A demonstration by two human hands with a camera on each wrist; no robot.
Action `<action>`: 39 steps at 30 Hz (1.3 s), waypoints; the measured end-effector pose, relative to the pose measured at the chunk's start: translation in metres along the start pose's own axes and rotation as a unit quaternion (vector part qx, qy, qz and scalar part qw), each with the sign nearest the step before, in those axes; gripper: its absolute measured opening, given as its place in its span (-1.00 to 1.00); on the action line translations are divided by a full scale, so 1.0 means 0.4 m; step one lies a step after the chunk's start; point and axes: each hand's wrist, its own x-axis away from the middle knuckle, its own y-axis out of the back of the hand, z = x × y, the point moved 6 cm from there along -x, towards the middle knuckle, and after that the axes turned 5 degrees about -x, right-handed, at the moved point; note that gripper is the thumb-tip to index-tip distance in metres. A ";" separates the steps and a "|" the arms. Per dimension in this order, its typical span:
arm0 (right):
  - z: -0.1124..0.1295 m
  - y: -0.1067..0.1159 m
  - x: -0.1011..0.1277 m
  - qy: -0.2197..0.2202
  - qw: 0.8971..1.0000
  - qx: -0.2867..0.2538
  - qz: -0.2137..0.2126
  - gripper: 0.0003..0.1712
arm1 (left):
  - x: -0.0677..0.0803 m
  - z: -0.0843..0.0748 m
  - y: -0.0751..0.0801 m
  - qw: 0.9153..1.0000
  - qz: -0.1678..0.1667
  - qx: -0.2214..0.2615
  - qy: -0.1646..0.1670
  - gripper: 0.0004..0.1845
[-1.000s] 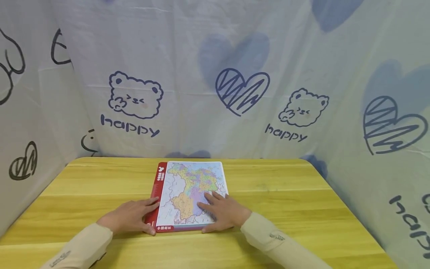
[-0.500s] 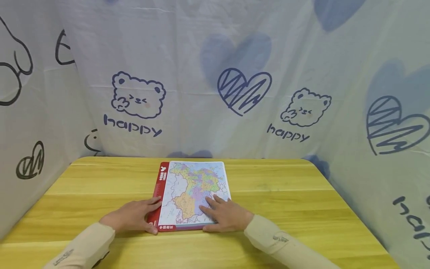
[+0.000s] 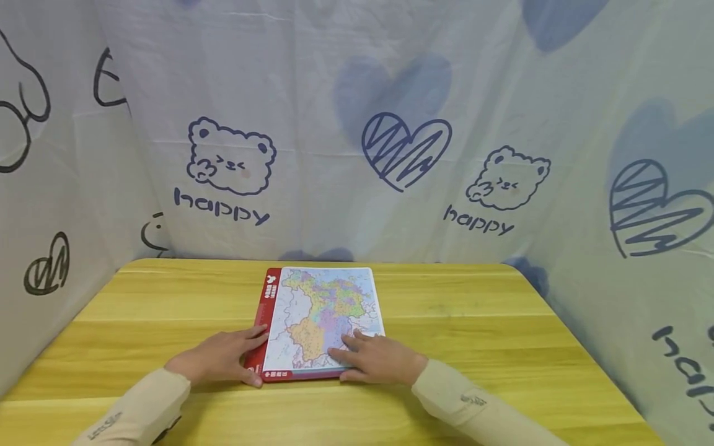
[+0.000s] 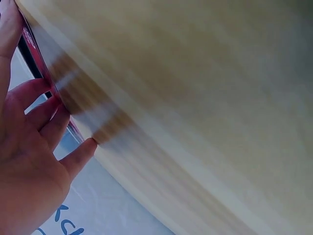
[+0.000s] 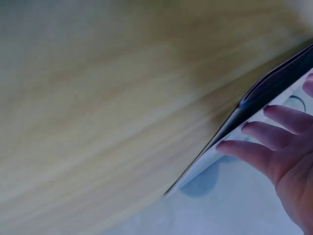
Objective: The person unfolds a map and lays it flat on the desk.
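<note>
Head view: the left hand [image 3: 219, 358], unclenched, touches the map [image 3: 318, 313]. The right hand [image 3: 383, 359], also loose, hides the map's near-right corner.

- Hidden under the right hand [image 3: 385, 360]: the corner of the map [image 3: 320, 319] toward the tabletop's [image 3: 474, 334] near edge, itself cut off
- Map's small print: too tiny
- Right sleeve [image 3: 480, 406] lettering: blurred, perhaps words

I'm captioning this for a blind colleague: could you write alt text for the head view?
A left hand and a right hand rest on a colourful map on a yellow wood-grain table, the left at its red edge, the right at its lower right. Pale sheeting behind shows drawn bears, hearts and "happy".
</note>
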 end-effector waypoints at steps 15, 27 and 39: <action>0.073 0.014 0.011 0.033 0.993 0.112 -0.024 -0.54 | -0.005 0.008 -0.004 1.000 0.002 0.002 0.003 0.05; 0.090 0.052 0.007 0.070 0.963 0.187 -0.179 -0.65 | -0.009 0.008 0.006 1.000 0.005 0.006 0.007 0.05; 0.085 0.082 0.009 0.039 0.961 0.188 -0.201 -0.56 | -0.022 0.016 0.014 1.000 0.013 -0.008 0.008 0.06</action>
